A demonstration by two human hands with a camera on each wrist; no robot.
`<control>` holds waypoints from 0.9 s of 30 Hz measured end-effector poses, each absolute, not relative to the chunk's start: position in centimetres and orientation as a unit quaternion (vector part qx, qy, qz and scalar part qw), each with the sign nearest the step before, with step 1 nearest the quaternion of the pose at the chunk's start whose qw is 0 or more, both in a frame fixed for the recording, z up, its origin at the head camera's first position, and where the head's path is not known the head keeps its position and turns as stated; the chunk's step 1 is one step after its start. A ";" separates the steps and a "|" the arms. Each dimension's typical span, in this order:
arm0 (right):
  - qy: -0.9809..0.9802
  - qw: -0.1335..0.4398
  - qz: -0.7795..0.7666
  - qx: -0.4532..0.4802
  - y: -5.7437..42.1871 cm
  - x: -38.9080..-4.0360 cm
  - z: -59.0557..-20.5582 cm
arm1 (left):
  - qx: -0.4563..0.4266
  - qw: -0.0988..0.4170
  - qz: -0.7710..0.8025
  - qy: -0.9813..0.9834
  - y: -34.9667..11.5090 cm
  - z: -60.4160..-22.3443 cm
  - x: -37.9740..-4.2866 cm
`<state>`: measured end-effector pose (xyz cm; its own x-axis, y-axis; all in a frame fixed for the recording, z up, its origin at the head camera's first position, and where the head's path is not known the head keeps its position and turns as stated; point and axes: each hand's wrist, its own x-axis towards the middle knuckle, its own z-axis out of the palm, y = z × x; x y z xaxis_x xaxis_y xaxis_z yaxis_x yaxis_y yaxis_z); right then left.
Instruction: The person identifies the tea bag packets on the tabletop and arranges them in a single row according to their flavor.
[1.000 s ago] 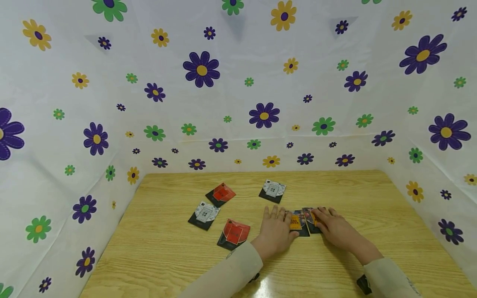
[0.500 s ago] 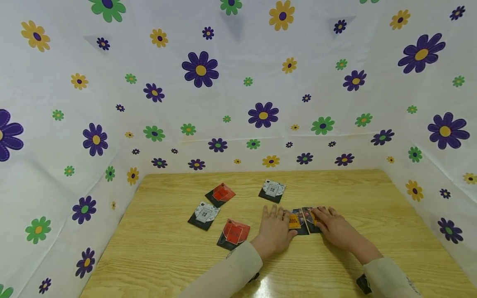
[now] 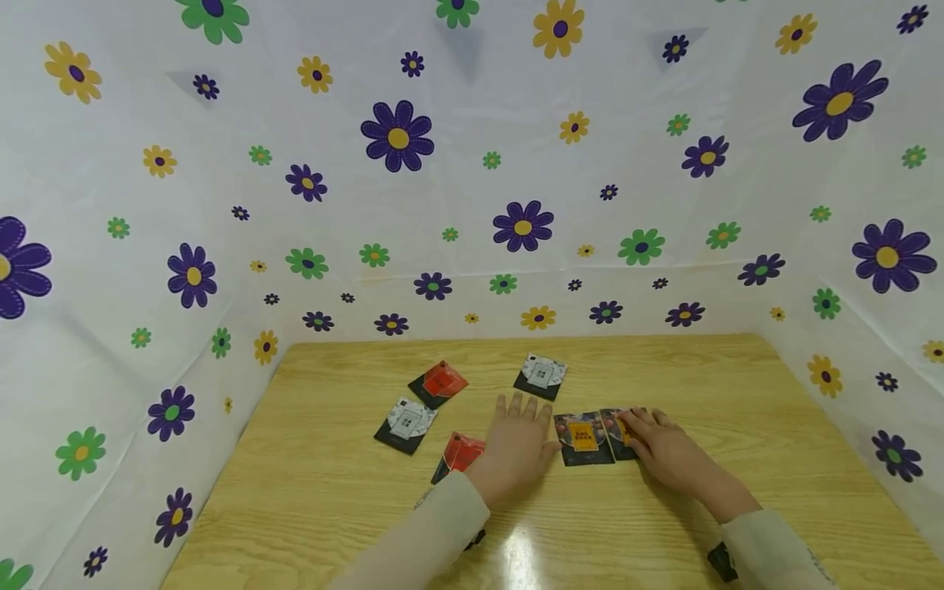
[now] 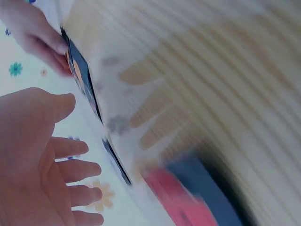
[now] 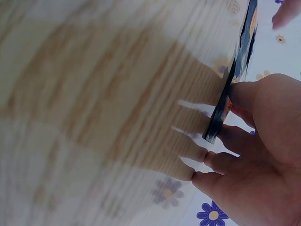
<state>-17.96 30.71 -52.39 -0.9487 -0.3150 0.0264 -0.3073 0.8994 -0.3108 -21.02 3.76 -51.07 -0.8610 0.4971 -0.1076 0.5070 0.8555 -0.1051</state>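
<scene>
Two dark flat packets with orange labels lie side by side on the wooden table: a left one (image 3: 585, 438) and a right one (image 3: 614, 436). My right hand (image 3: 667, 447) rests its fingertips on the right packet, covering much of it. In the right wrist view the thumb touches that packet's edge (image 5: 217, 120), and other fingertips meet the tabletop. My left hand (image 3: 514, 447) is palm down with fingers spread and holds nothing, just left of the orange-labelled pair. Its wrist and sleeve partly hide a red-and-black packet (image 3: 463, 449), seen blurred in the left wrist view.
Farther left lie a white-and-black packet (image 3: 406, 424) and another red-and-black packet (image 3: 439, 382), close together. One more white-and-black packet (image 3: 542, 375) lies beyond my left fingertips. A flower-print cloth (image 3: 442, 197) surrounds the table (image 3: 332, 508) on its back and sides.
My left hand has moved left off the left orange-labelled packet, uncovering it, and now overlaps the near red packet. The right hand stays in place on its packet.
</scene>
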 end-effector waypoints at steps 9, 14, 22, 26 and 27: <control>0.974 0.010 -0.155 -0.164 30.7 -18.0 -52.3 | 0.304 0.038 0.002 0.952 -3.4 -50.8 -20.9; 0.973 0.018 -0.162 -0.164 30.7 -17.9 -51.9 | 0.344 0.063 0.060 0.935 -6.6 -50.8 -20.6; 0.973 0.010 -0.160 -0.168 30.7 -17.8 -51.6 | 0.358 0.103 0.128 0.919 -10.0 -51.6 -20.5; 0.972 0.012 -0.162 -0.167 30.6 -17.8 -51.7 | 0.351 0.120 0.132 0.919 -11.1 -51.9 -20.3; 0.972 0.014 -0.163 -0.166 30.6 -17.8 -51.7 | 0.348 0.123 0.127 0.921 -11.2 -51.9 -20.3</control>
